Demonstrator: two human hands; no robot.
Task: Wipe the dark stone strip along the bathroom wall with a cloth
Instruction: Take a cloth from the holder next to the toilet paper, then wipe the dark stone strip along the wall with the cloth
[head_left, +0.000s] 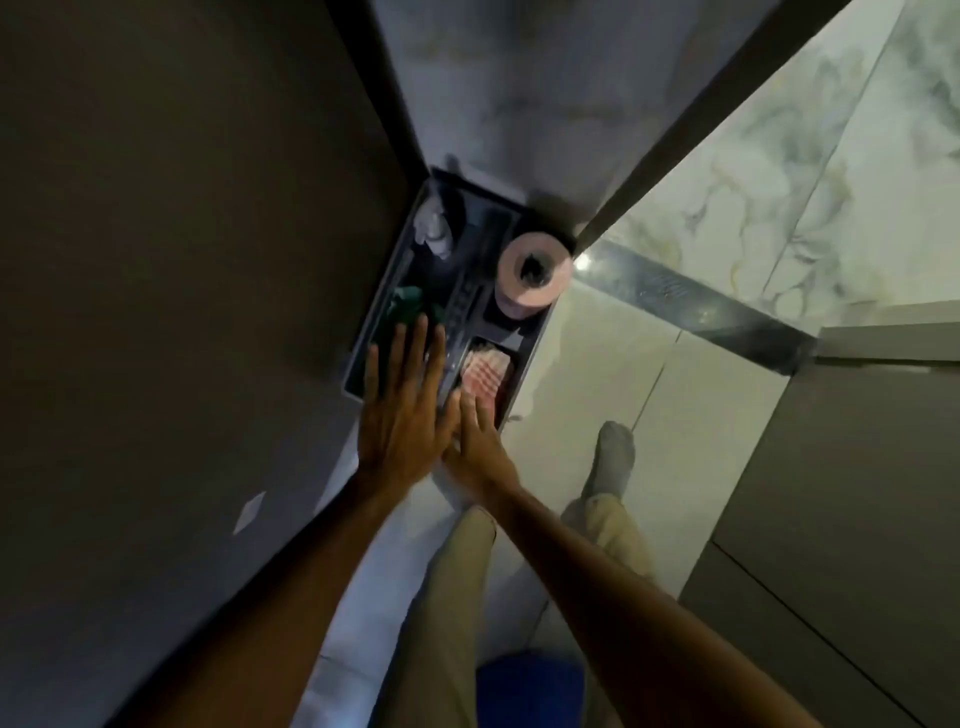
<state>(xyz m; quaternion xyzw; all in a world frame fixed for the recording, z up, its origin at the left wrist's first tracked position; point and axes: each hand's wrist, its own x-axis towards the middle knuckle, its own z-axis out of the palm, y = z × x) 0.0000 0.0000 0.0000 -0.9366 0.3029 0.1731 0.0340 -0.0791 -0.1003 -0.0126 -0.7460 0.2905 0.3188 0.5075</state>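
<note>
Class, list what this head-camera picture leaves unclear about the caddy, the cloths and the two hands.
- Green cloth: partly hidden under the left hand's fingers; whether they touch it is unclear.
- Red checked cloth: near end covered by the right hand.
- Pale object in the caddy: too dim and blurred to identify.
- Blue object: cut off by the bottom edge.

Both forearms bare, no sleeves, no rings or watch on left hand (402, 415) or right hand (480, 441). Khaki trousers (452, 597) on both legs. Grey sock (615, 452) on one foot.
</note>
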